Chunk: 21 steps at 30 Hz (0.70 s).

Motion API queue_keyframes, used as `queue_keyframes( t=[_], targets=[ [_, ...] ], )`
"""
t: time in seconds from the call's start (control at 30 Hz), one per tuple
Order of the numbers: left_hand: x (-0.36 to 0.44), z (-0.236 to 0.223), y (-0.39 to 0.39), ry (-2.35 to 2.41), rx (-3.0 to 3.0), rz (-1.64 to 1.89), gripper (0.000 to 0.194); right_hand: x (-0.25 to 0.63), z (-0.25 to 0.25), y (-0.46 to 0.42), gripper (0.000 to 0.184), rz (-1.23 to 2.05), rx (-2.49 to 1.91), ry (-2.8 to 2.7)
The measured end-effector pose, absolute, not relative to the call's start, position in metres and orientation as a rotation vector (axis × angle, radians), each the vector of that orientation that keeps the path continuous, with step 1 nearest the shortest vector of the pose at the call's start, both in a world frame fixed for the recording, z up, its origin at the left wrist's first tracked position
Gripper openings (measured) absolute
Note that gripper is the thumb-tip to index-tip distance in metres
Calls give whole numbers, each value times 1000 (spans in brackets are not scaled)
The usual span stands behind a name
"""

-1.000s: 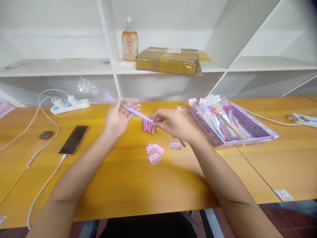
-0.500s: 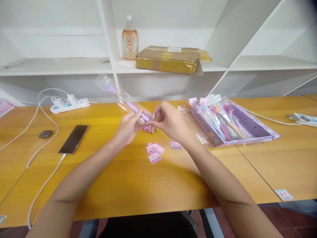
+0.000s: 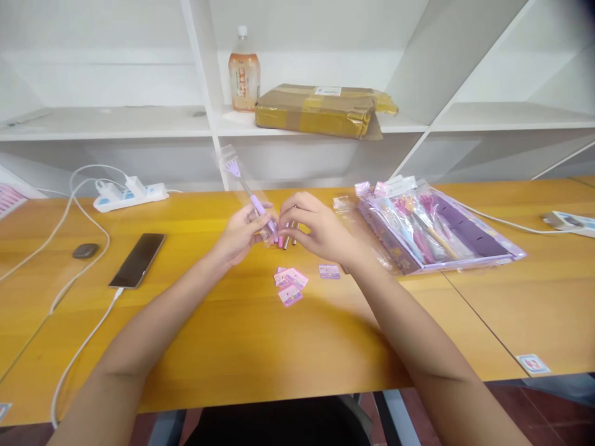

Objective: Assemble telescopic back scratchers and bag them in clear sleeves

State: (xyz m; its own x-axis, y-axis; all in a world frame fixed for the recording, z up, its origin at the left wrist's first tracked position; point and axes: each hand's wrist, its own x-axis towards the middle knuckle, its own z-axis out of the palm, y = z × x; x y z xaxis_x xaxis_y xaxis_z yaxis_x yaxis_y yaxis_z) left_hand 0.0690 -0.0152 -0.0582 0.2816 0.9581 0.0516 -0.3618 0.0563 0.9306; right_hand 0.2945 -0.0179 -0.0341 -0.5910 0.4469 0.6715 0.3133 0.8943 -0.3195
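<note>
My left hand [image 3: 242, 234] grips a purple back scratcher [image 3: 256, 203] in a clear plastic bag [image 3: 240, 186]. Its hand-shaped head points up and away to the left, and its handle end slants down between my hands. Curled fingers of my right hand [image 3: 316, 228] meet at the lower edge of the bag; the exact pinch is partly hidden. Just behind the fingertips, several short pink and silver sticks [image 3: 287, 237] lie on the table. Closer to me is a small pile of pink printed cards [image 3: 290, 285], with purple cards [image 3: 330, 272] to its right.
On the right, a purple display box [image 3: 469, 267] holds bagged back scratchers [image 3: 425, 229]. Leftward lie a phone [image 3: 137, 260] on a cable, a dark oval gadget [image 3: 86, 251] and a power strip [image 3: 132, 197]. A bottle [image 3: 244, 77] and a taped carton [image 3: 316, 111] occupy the shelf.
The bagged back scratcher has swung more upright, its head shifting right. My right hand's fingers have spread somewhat and sit at the bag's lower edge.
</note>
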Motion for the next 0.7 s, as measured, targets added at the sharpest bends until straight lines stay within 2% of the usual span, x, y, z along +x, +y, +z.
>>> queue_keyframes(
  t=[0.2,0.33,0.53,0.7],
  targets=[
    [70,-62,-14,745,1108,1160,46,281,-54,-13,17,674,-748,-2018],
    [71,-62,-16,741,1204,1075,51,276,-59,-14,30,998,-875,-1853],
    [66,-72,-6,754,1401,1054,41,278,-53,-12,44,1156,-863,-1759],
    [59,-79,6,763,1486,916,44,279,-59,1,45,1330,-979,-1764]
  ],
)
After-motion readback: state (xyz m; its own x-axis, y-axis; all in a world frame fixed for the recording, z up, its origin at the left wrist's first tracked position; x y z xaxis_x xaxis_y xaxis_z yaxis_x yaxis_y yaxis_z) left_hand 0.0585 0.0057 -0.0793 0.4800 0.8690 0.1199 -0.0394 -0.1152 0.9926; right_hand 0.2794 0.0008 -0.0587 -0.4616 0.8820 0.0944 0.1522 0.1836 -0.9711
